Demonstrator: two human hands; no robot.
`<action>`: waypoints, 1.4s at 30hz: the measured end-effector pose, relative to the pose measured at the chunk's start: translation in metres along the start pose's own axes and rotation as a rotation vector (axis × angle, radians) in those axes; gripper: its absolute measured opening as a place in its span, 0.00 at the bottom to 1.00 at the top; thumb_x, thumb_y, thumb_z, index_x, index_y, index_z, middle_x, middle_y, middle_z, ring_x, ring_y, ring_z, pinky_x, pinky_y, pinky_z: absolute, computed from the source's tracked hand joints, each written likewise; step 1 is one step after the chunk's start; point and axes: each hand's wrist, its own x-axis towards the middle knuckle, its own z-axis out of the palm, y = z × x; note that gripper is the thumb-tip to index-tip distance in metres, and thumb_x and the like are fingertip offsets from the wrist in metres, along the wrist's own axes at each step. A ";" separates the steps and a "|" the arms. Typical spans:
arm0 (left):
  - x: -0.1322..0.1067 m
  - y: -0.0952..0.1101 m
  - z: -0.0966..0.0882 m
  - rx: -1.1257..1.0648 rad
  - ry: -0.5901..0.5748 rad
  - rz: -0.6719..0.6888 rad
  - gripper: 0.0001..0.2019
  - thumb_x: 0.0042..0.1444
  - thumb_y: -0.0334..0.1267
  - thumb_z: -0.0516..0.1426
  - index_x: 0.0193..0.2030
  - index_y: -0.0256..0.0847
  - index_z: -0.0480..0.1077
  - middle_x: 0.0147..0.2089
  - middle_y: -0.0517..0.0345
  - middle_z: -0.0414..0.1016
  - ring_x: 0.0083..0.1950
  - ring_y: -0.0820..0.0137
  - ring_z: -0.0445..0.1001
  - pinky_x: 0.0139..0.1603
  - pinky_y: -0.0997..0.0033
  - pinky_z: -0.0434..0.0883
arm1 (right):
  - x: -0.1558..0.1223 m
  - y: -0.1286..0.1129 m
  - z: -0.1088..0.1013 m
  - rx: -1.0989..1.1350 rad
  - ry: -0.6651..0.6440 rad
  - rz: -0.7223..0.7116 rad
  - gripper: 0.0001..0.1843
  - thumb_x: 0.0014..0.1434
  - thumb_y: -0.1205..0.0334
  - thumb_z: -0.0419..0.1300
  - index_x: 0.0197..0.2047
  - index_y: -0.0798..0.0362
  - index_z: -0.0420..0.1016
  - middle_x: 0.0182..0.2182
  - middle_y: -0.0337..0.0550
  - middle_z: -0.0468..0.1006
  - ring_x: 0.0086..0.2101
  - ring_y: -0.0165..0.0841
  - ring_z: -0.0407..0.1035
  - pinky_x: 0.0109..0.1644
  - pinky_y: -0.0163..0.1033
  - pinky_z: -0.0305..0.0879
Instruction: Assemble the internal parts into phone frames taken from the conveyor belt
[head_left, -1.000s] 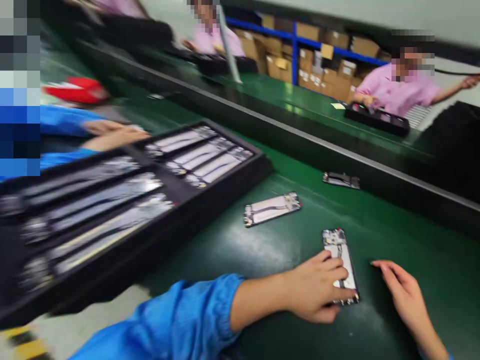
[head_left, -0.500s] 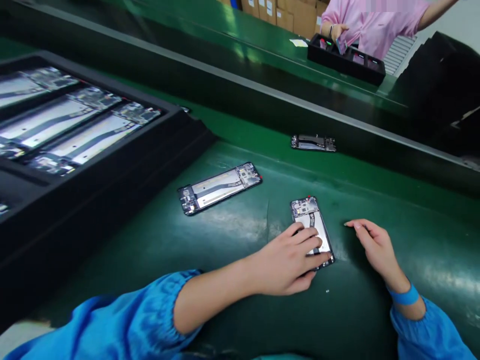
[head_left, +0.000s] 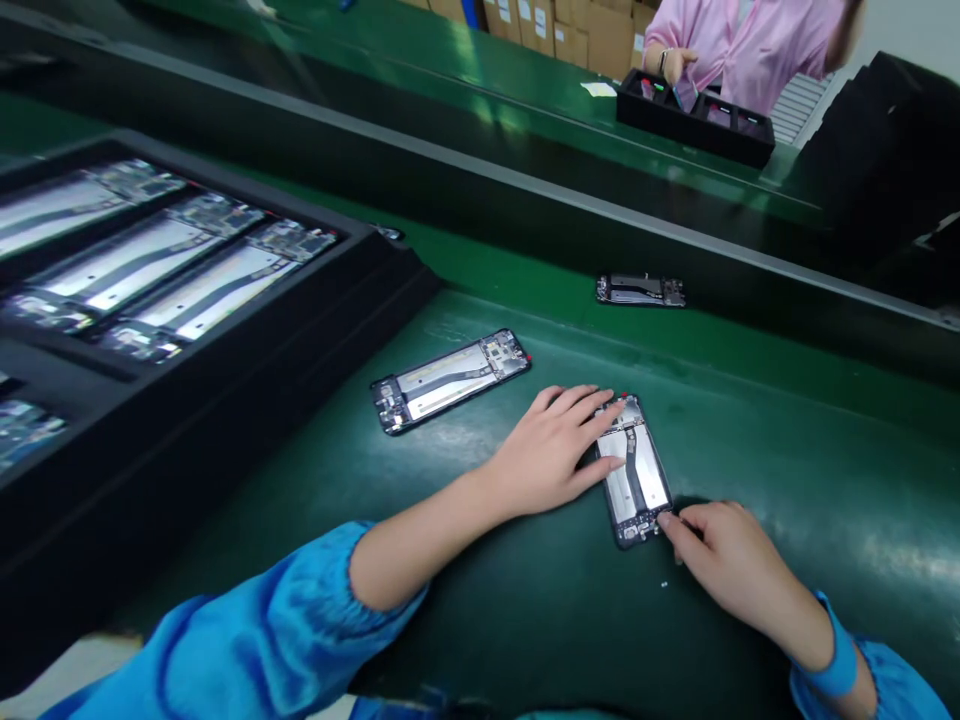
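An opened phone (head_left: 651, 470), its circuit board and ribbon cable bare, lies on the green work surface in front of me. My left hand (head_left: 551, 445) rests over its upper left side with the fingers stretched out across the board. At the lower right corner, my right hand (head_left: 724, 555) has thumb and forefinger pinched together, the tips touching or very near the phone's edge. What is between those fingertips is too small to make out. A second opened phone (head_left: 454, 380) lies to the left of my left hand.
A black tray (head_left: 375, 285) holding several opened phones stands at the left. Another opened phone (head_left: 641, 291) lies further back, near the long ledge (head_left: 510, 190). Across it, a person in pink (head_left: 731, 50) works at a black box (head_left: 694, 130). A tiny white bit (head_left: 664, 584) lies near my right hand.
My left hand has slid up from the phone's lower part to its upper part. My right hand has come in from the right and down to the phone's lower right corner. The view shifted slightly.
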 end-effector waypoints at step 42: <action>-0.028 0.019 -0.003 -0.329 -0.117 -0.154 0.18 0.60 0.55 0.61 0.48 0.45 0.71 0.50 0.54 0.72 0.50 0.58 0.67 0.46 0.59 0.63 | 0.025 0.051 -0.039 0.705 -0.293 0.331 0.16 0.58 0.57 0.59 0.23 0.57 0.74 0.21 0.46 0.80 0.14 0.25 0.68 0.15 0.24 0.59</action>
